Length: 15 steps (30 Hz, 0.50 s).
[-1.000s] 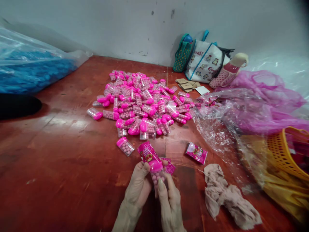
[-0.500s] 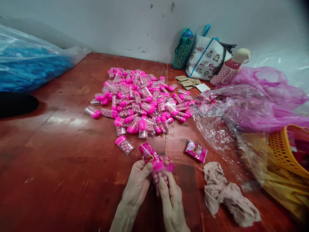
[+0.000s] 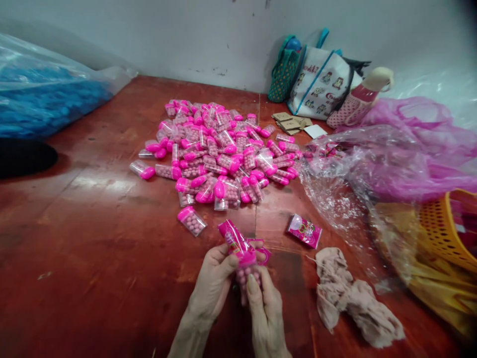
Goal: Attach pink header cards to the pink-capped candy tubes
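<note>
Just in front of me my left hand (image 3: 212,281) is closed on a printed pink plastic sleeve (image 3: 234,239), thumb on its lower end. My right hand (image 3: 265,298) grips a small clear candy box (image 3: 244,273) filled with pink balls, its pink lid pointing away from me. The sleeve's lower end meets the box at the lid; how far it goes over cannot be made out. Behind the right fingers a second printed pink piece (image 3: 264,253) sticks out. A single candy box (image 3: 192,221) lies beyond my left hand, and a wrapped pink box (image 3: 304,231) lies to the right.
A large heap of candy boxes (image 3: 212,154) covers the middle of the red wooden floor (image 3: 93,248). On the right are a crumpled beige cloth (image 3: 350,298), clear plastic film (image 3: 331,184) and a yellow basket (image 3: 434,233). Bags (image 3: 316,84) stand by the wall; a blue-filled sack (image 3: 48,94) lies left.
The sleeve has turned more in line with the candy box, and its lower end has come down against the lid. Both hands keep their grip. The view has shifted slightly.
</note>
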{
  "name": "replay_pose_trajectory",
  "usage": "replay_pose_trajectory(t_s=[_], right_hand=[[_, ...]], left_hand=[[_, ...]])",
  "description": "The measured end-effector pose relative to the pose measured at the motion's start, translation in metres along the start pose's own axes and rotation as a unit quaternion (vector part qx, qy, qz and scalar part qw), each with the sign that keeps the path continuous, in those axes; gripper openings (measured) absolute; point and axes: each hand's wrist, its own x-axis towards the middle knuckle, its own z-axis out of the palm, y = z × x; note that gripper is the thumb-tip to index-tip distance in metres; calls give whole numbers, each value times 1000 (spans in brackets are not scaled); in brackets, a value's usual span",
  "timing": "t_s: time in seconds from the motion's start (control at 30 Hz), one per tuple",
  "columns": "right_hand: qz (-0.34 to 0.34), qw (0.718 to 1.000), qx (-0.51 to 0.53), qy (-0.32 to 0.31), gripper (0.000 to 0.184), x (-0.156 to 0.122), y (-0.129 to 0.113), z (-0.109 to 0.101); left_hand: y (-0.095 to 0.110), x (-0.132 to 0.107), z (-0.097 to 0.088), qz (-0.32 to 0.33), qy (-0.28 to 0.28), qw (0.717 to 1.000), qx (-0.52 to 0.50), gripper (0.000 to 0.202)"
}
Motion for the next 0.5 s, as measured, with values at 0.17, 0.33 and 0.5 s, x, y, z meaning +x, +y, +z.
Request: replay_pose_trajectory(t_s=[0.17, 0.33, 0.5], right_hand=[[33, 999, 29, -30, 30, 0, 3, 3], [6, 998, -68, 12, 27, 1, 1, 0], [-26, 996, -87, 20, 24, 3, 3, -3]], left_hand=[[-1, -1, -3, -13, -23, 1000, -2, 28], [-4, 4, -2, -42, -5, 999, 29, 21], [-4, 5, 2, -32, 27, 999, -4, 16]])
